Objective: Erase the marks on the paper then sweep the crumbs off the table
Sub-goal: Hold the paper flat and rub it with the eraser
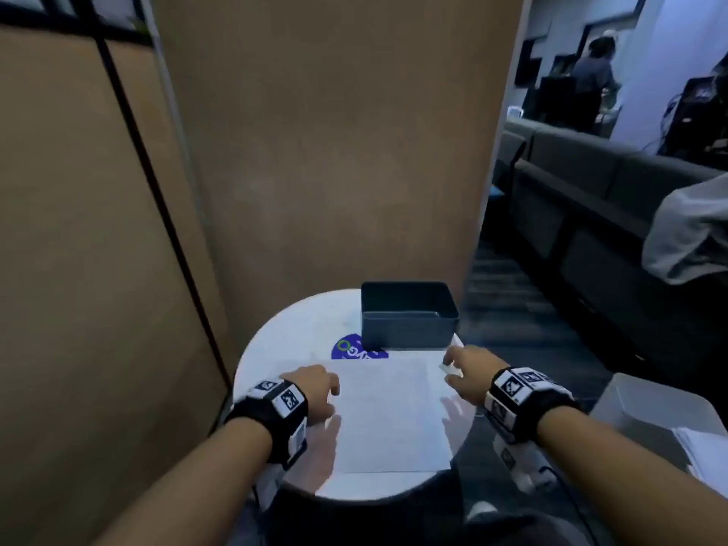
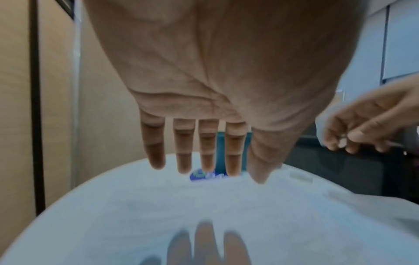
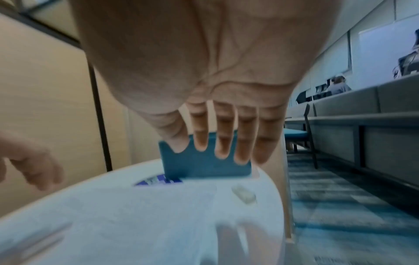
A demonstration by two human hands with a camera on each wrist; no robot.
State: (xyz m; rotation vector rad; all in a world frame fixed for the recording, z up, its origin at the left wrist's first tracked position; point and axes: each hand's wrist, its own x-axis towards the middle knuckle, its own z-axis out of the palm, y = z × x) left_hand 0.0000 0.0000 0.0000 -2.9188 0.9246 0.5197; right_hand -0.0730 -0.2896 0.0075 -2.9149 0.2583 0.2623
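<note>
Behind the small round white table [image 1: 275, 348] stand brown partition panels [image 1: 315, 151], and a grey sofa [image 1: 591, 199] runs along the right side of the room. On the table lies the paper [image 1: 388, 411], flat and near the front edge; any marks on it are too faint for me to see. A small white eraser [image 3: 243, 194] lies on the table just beside the paper's right edge. The right hand [image 1: 470, 374] hovers over the eraser with fingers spread and relaxed, holding nothing. The left hand [image 1: 311, 392] is above the paper's left edge, fingers also straight and empty. A dark box [image 1: 407, 317] stands at the back, partly on a purple sticker [image 1: 350, 350]. I judge that the erasing has not started: the step is reaching for the eraser. Next, the right hand needs to pinch it, while the left presses the paper down so it does not slide.
</note>
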